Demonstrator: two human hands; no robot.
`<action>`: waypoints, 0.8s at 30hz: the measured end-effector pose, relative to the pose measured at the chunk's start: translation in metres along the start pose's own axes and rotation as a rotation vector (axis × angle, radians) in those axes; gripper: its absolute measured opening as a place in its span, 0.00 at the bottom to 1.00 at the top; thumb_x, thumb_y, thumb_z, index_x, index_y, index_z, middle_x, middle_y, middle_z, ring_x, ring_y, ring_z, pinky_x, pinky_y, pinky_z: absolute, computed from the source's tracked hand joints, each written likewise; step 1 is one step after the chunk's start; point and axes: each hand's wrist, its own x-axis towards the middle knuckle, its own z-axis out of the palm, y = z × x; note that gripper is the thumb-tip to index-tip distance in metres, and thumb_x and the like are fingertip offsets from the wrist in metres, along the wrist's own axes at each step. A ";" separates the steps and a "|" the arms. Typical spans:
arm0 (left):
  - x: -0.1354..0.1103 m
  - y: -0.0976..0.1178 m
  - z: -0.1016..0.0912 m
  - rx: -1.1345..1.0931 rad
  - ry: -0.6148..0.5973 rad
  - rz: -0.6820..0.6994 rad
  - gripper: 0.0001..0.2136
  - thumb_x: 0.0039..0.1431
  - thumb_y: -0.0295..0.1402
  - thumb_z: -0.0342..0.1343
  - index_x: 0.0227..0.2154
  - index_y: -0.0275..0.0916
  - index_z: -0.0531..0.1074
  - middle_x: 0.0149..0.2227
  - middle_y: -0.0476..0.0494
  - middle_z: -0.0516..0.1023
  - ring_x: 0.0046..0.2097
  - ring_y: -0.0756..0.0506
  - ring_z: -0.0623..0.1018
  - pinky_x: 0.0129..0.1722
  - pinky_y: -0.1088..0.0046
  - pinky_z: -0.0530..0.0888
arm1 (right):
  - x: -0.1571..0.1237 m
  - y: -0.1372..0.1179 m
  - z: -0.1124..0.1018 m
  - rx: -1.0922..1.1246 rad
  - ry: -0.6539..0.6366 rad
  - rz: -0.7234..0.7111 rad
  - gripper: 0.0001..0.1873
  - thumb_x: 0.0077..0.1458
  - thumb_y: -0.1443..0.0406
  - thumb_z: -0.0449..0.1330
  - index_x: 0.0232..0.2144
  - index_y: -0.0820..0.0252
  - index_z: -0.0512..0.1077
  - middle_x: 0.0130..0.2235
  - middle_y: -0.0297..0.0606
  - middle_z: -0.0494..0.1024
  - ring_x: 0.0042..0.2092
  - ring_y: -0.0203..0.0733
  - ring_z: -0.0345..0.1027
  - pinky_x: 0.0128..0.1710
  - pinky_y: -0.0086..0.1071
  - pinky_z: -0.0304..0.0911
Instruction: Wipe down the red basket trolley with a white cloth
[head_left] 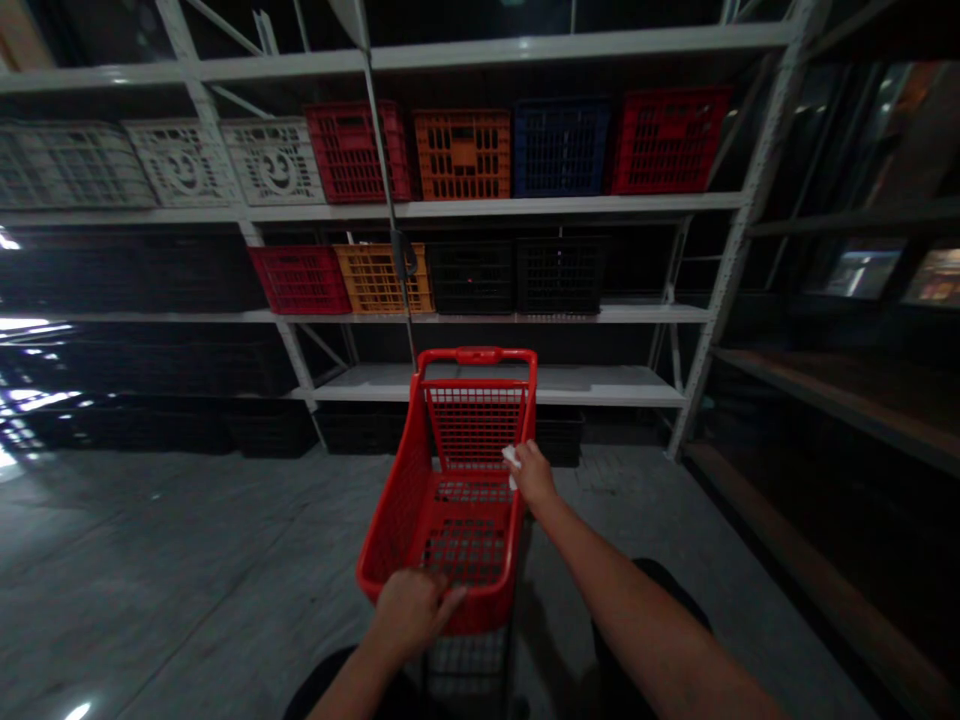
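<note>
A red plastic shopping cart (429,515) stands in front of me, its handle at the far end. My left hand (416,605) is closed over the near rim of its basket, with the fingertips hidden inside. In my right hand (534,475) is a crumpled white cloth or tissue (511,456), pinched in the fingers and held at the basket's right rim. Most of the white piece is covered by the fingers. Only the basket's grid floor shows inside the cart.
A white metal rack (495,205) stretches behind the cart. Its shelves bear plastic crates, among them an orange crate (463,155), a blue crate (561,148) and white crates (274,162). At the right stands another shelf (840,400). Grey concrete floor (225,540) lies around the cart.
</note>
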 end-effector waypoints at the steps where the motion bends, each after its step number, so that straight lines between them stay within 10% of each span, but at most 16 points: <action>1: -0.001 -0.004 0.001 -0.002 -0.004 0.000 0.29 0.59 0.49 0.28 0.27 0.39 0.73 0.29 0.41 0.78 0.33 0.45 0.77 0.31 0.72 0.66 | -0.013 -0.006 0.000 -0.001 -0.022 -0.056 0.06 0.52 0.63 0.57 0.27 0.60 0.69 0.34 0.36 0.69 0.34 0.36 0.64 0.35 0.28 0.59; 7: -0.016 -0.024 0.003 -0.023 -0.002 0.044 0.28 0.59 0.49 0.30 0.26 0.40 0.73 0.28 0.42 0.77 0.33 0.45 0.76 0.32 0.72 0.65 | -0.133 -0.049 -0.014 -0.012 -0.208 -0.467 0.08 0.56 0.61 0.53 0.34 0.57 0.69 0.35 0.38 0.69 0.37 0.40 0.63 0.38 0.32 0.63; 10: -0.024 -0.030 0.005 -0.015 -0.018 0.062 0.27 0.58 0.50 0.31 0.25 0.40 0.72 0.28 0.42 0.76 0.33 0.45 0.75 0.32 0.72 0.65 | -0.151 -0.057 -0.021 -0.046 -0.286 -0.551 0.08 0.54 0.61 0.54 0.37 0.57 0.67 0.37 0.39 0.69 0.38 0.41 0.63 0.36 0.31 0.63; 19: -0.041 -0.059 0.009 -0.087 0.014 0.186 0.30 0.57 0.53 0.25 0.27 0.41 0.70 0.30 0.42 0.75 0.34 0.46 0.74 0.37 0.70 0.66 | 0.036 0.000 -0.030 -0.273 -0.231 -0.217 0.08 0.56 0.70 0.50 0.33 0.62 0.69 0.38 0.42 0.69 0.36 0.38 0.64 0.34 0.29 0.60; 24: -0.035 -0.051 -0.008 -0.113 0.052 0.135 0.29 0.55 0.55 0.30 0.26 0.40 0.70 0.31 0.41 0.75 0.37 0.44 0.74 0.40 0.70 0.66 | 0.016 -0.014 -0.016 -0.229 -0.216 -0.228 0.05 0.54 0.69 0.54 0.33 0.61 0.69 0.37 0.42 0.70 0.40 0.42 0.63 0.38 0.32 0.59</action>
